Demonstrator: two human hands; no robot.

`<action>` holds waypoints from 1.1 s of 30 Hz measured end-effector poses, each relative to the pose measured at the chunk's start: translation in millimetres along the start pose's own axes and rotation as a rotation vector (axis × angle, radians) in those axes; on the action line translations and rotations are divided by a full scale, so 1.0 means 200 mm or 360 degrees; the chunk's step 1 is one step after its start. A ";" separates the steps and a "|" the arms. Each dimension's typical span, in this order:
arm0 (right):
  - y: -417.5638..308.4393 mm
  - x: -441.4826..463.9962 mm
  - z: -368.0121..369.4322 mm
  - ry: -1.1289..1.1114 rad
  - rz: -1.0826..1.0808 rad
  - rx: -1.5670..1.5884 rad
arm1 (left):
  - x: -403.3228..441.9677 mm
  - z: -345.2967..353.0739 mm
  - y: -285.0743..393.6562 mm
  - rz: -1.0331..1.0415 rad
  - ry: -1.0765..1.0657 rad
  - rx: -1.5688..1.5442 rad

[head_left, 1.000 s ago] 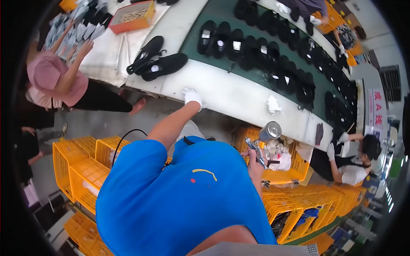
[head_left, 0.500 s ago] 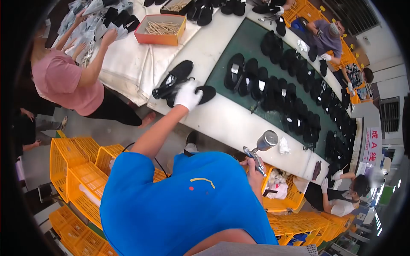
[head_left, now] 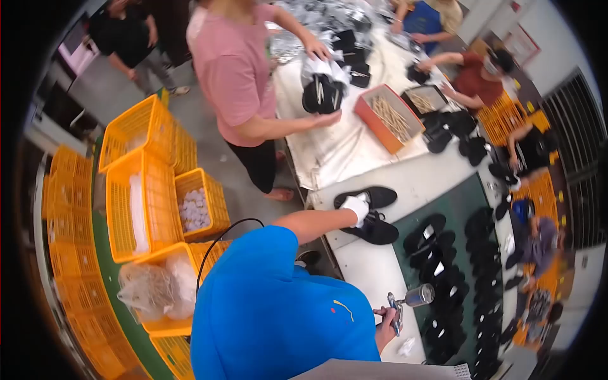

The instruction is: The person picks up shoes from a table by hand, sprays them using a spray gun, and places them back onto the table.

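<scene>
My left hand (head_left: 356,209), in a white glove, is at a pair of black shoes on the white table edge. Its fingers curl at the opening of the nearer black shoe (head_left: 375,229), their tips partly hidden. The other black shoe (head_left: 378,197) lies right alongside, toe pointing right. My bare right hand (head_left: 385,328) is closed around the handle of a spray gun (head_left: 396,313). The gun's metal cup (head_left: 419,295) sticks out to the right, over the table's edge strip.
Rows of black shoes (head_left: 446,285) cover the green belt (head_left: 411,221). Beyond stands a red-orange box (head_left: 373,130) of wooden sticks. A person in pink (head_left: 234,82) handles wrapped black shoes (head_left: 322,94). Yellow crates (head_left: 142,209) are stacked at left; a black hose (head_left: 206,256) runs behind me.
My view has swung left, bringing more crates into sight. The two shoes under my left hand now lie flat side by side. My right hand still holds the spray gun.
</scene>
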State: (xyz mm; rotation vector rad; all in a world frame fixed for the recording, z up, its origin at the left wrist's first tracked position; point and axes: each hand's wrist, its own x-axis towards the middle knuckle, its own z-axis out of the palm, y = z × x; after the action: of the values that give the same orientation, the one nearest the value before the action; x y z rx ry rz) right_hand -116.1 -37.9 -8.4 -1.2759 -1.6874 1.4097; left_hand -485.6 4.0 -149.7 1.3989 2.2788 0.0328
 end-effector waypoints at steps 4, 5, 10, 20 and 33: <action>-0.06 0.06 0.03 -0.0128 0.0073 0.0075 | -0.13 0.05 0.14 0.0051 0.0134 -0.0038; -0.08 0.06 0.03 -0.0124 0.0094 0.0086 | -0.15 0.06 0.19 -0.0002 0.0140 -0.0146; 0.03 0.11 -0.10 -0.0199 -0.0023 0.0118 | -0.27 0.19 0.45 0.0024 -0.0046 -0.0349; 0.14 -0.01 -0.57 -0.0129 0.0072 -0.0008 | -0.40 0.19 0.61 -0.0037 -0.0019 -0.0224; 0.28 -0.16 -0.95 -0.0215 0.0091 0.0314 | -0.58 0.03 0.67 -0.0097 0.0520 -0.0663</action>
State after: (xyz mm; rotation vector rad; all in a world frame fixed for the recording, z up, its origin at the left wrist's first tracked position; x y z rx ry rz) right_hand 79.0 5.4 -7.9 -1.1499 -1.5626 1.6840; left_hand -326.4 -31.2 -77.9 1.1671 2.3830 0.7212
